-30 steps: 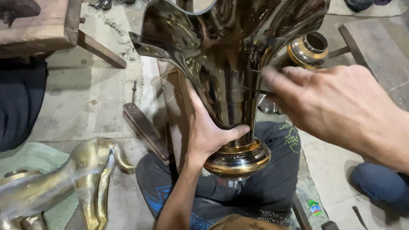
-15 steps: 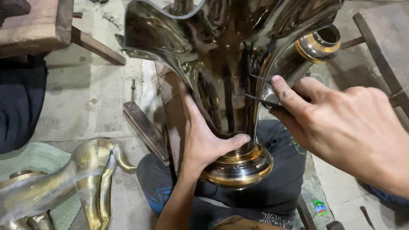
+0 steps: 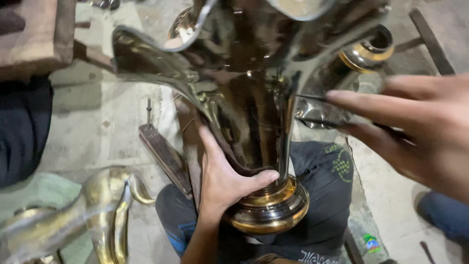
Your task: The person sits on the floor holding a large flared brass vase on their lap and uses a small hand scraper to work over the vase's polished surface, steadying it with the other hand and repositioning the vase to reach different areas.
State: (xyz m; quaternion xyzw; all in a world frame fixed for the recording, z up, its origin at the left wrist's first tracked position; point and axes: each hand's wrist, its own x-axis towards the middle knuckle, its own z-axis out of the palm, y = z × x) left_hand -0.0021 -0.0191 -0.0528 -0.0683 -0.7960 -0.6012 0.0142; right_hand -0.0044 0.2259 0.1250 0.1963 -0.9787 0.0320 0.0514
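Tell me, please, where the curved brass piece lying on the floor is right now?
In the head view, the curved brass piece lies at the lower left, left of the left hand gripping the vase.

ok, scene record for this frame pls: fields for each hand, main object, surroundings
left hand: wrapped around the narrow neck of the brass vase, just above its round base
right hand: fingers extended at the vase's flared side, pinching a thin dark tool; exact grip unclear
vase: polished, fluted, wavy rim toward the camera, base over the person's lap
nearby: curved brass piece lower left, wooden block on the concrete floor, second brass fitting upper right
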